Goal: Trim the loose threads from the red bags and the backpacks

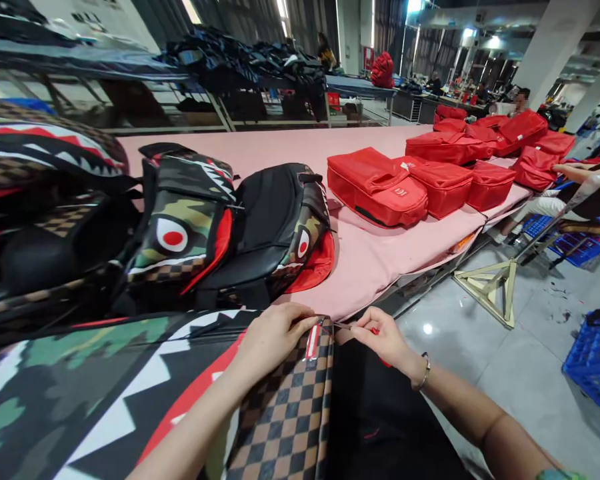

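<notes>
A large backpack (pixel 285 413) with brown checks, camouflage and white shark teeth lies in front of me. My left hand (pixel 275 337) is closed on its far right corner, thumb and fingertips beside a small red and white tab (pixel 313 343). In my right hand (pixel 383 337) is a pair of small scissors (pixel 375 331) with red handles, mostly covered by the fingers. Their thin metal tip points left at the bag's edge, close to my left fingertips. Whether the blades touch a thread is too small to tell.
Beyond stand camouflage shark backpacks (pixel 177 233) on a pink-covered table (pixel 365 247). Several red bags (pixel 375 187) sit farther right. On the floor are a triangular metal stand (pixel 490 290) and a blue crate (pixel 597 360). Another person's arm (pixel 580 173) shows at the right edge.
</notes>
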{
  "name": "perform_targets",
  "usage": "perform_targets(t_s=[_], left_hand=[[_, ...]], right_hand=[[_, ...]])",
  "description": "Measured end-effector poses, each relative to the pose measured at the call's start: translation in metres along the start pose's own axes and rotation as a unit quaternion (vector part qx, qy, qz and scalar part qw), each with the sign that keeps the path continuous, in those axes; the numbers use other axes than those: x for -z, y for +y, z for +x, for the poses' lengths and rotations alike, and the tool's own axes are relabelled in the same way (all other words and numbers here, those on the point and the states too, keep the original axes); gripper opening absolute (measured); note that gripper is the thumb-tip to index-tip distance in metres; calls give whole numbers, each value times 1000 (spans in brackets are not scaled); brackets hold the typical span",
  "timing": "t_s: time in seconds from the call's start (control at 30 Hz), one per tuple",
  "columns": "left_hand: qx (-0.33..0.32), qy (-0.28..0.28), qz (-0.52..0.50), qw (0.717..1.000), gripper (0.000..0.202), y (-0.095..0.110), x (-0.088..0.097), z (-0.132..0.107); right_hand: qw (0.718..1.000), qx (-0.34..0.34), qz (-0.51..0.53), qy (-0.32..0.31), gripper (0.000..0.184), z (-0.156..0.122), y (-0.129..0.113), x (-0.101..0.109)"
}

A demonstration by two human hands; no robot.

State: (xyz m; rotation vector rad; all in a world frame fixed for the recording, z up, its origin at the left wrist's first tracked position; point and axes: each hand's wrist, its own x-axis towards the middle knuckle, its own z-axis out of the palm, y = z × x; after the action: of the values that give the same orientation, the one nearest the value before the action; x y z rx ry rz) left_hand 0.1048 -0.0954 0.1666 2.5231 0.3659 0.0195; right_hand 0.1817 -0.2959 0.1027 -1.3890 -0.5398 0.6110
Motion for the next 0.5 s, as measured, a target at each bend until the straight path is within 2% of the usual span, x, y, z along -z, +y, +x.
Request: perform_targets(t_s=[0.1, 0.17, 0.37, 0.5], left_hand=[[69, 9, -22, 997, 39, 1, -5, 3], [83, 15, -48, 995, 38, -1, -7, 3], [61, 38, -68, 995, 38, -8, -13, 2], [46, 46, -76, 995, 39, -10, -14, 0]], right_hand=[[998, -21, -63, -7, 30, 7, 2, 2], [994, -35, -100, -29, 27, 10, -1, 3], [983, -43, -165, -74, 22, 19, -19, -2], [977, -7, -188, -100, 22, 31, -21, -7]])
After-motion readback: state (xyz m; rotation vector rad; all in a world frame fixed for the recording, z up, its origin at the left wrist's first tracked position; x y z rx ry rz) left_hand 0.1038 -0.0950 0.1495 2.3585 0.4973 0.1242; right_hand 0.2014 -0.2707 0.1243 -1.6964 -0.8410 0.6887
